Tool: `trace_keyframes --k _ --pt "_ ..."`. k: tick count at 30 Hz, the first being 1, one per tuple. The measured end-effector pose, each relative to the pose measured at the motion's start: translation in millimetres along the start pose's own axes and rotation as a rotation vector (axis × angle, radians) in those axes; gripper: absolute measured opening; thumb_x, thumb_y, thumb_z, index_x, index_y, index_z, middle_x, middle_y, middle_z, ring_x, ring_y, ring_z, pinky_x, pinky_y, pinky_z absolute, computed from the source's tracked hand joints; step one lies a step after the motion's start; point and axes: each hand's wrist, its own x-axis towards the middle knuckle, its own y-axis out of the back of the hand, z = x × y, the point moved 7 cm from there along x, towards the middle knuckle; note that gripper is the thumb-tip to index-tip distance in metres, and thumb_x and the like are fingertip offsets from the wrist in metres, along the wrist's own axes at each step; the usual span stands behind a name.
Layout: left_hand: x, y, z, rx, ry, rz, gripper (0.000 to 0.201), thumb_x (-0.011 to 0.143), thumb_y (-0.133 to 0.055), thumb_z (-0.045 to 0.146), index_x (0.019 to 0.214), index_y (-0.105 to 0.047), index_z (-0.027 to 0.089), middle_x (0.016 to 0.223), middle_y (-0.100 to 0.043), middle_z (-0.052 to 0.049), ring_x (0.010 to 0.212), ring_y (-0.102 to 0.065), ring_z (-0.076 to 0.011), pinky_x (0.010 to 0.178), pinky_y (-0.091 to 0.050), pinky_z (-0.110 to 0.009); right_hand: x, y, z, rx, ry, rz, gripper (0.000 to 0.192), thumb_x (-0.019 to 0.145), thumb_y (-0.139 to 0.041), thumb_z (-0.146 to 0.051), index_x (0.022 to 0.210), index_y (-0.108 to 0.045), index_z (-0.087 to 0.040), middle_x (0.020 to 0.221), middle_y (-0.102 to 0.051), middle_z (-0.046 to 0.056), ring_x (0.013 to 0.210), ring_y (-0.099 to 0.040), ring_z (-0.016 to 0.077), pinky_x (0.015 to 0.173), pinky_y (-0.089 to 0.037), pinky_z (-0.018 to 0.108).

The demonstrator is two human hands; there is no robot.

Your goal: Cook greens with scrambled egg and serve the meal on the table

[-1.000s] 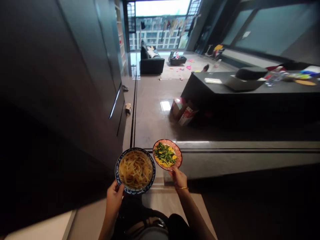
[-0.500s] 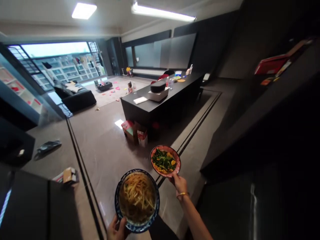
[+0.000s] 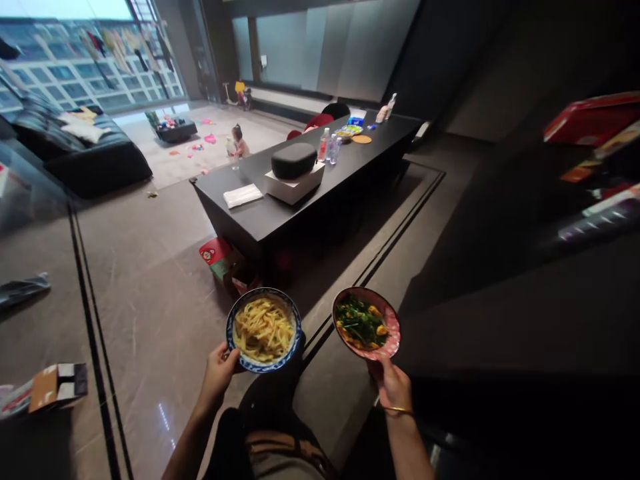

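My left hand (image 3: 220, 370) grips the lower left rim of a blue-and-white bowl (image 3: 295, 333), its thumb on the edge. Pale yellow shredded strips (image 3: 264, 328) fill this bowl. A pink-red patterned bowl (image 3: 393, 323) is held from below by my right hand (image 3: 393, 381), with a gold bangle on the wrist. Inside it lie dark leafy greens (image 3: 357, 320) with yellow egg-like pieces (image 3: 381, 329). Both bowls are in the air above the floor, side by side and apart; the right one tilts a little. The fingers under each bowl are hidden.
Ahead stands a long dark table (image 3: 220, 183) bearing a black case on a white box (image 3: 295, 183), bottles (image 3: 333, 148) and a plate of food (image 3: 349, 131). Cardboard boxes (image 3: 217, 257) sit at its foot. Farther off, a small child (image 3: 241, 143) is near scattered toys (image 3: 210, 139); a sofa (image 3: 100, 157) stands left.
The table looms nearer as the view moves forward and tips down. The blue-and-white bowl has shifted up in view, and the pink-red bowl right. Both hands keep their hold.
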Motion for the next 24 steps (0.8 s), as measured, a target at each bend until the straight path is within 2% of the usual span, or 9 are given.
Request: trace_keyframes --k 3,7,11,15,17,19,21,24 --pt "75 -104.5 30 0.039 -0.005 -0.048 0.041 0.051 -0.071 0.031 0.085 -0.061 0.011 0.067 -0.067 -0.001 0.052 -0.061 -0.0134 0.05 -0.053 -0.026 83 -9 -41 0.0 -0.045 0.085 0.041 0.033 -0.083 -0.043 0.053 -0.06 -0.016 0.047 -0.062 -0.002 0.044 -0.057 0.0144 0.042 -0.048 0.025" --pt "159 -256.7 84 0.136 -0.034 -0.175 0.036 0.053 -0.068 0.03 0.083 -0.063 0.011 0.07 -0.065 -0.001 0.054 -0.058 -0.0114 0.048 -0.05 -0.022 179 -23 -117 -0.014 0.031 0.131 0.039 0.039 -0.082 -0.043 0.053 -0.058 -0.016 0.045 -0.06 -0.002 0.045 -0.057 0.0151 0.042 -0.047 0.026" --pt "229 -414.0 125 0.197 -0.028 -0.285 0.028 0.051 -0.066 0.028 0.073 -0.062 0.011 0.065 -0.061 0.001 0.052 -0.055 -0.0098 0.047 -0.049 -0.021 286 -26 -180 0.03 0.062 0.213 0.037 0.039 -0.082 -0.041 0.052 -0.058 -0.016 0.048 -0.061 -0.002 0.047 -0.057 0.0143 0.044 -0.048 0.027" --pt "290 -560.9 147 0.14 -0.091 -0.337 0.027 0.054 -0.063 0.027 0.077 -0.063 0.011 0.069 -0.062 -0.001 0.054 -0.055 -0.0098 0.049 -0.049 -0.022 411 -32 -237 0.066 0.033 0.276 0.039 0.033 -0.084 -0.039 0.052 -0.06 -0.015 0.051 -0.063 -0.001 0.046 -0.056 0.0125 0.043 -0.049 0.025" --pt "317 -624.0 155 0.109 -0.104 -0.322 0.028 0.056 -0.062 0.026 0.079 -0.063 0.011 0.07 -0.062 -0.001 0.055 -0.056 -0.0104 0.05 -0.05 -0.022 475 -43 -272 0.077 0.005 0.274 0.04 0.03 -0.084 -0.038 0.051 -0.061 -0.014 0.05 -0.063 -0.001 0.046 -0.056 0.012 0.043 -0.049 0.024" --pt "342 -678.3 164 0.086 -0.089 -0.284 0.028 0.057 -0.062 0.026 0.08 -0.063 0.01 0.069 -0.063 -0.001 0.055 -0.056 -0.0108 0.051 -0.05 -0.023 536 -61 -311 0.07 -0.023 0.242 0.04 0.028 -0.085 -0.037 0.051 -0.061 -0.014 0.049 -0.063 -0.001 0.046 -0.056 0.0117 0.044 -0.05 0.024" --pt "366 -724.7 175 0.072 -0.061 -0.244 0.029 0.057 -0.063 0.027 0.081 -0.063 0.01 0.068 -0.063 -0.001 0.056 -0.058 -0.0114 0.052 -0.051 -0.023 596 -85 -353 0.05 -0.044 0.194 0.039 0.028 -0.085 -0.035 0.05 -0.061 -0.013 0.048 -0.062 -0.001 0.046 -0.056 0.0113 0.046 -0.051 0.024" --pt "402 -781.6 195 0.057 -0.026 -0.181 0.033 0.057 -0.065 0.027 0.085 -0.063 0.01 0.072 -0.066 -0.004 0.057 -0.06 -0.0126 0.053 -0.05 -0.023 683 -129 -408 0.028 -0.066 0.124 0.038 0.028 -0.085 -0.034 0.049 -0.061 -0.013 0.048 -0.063 -0.001 0.046 -0.056 0.0107 0.046 -0.051 0.023"
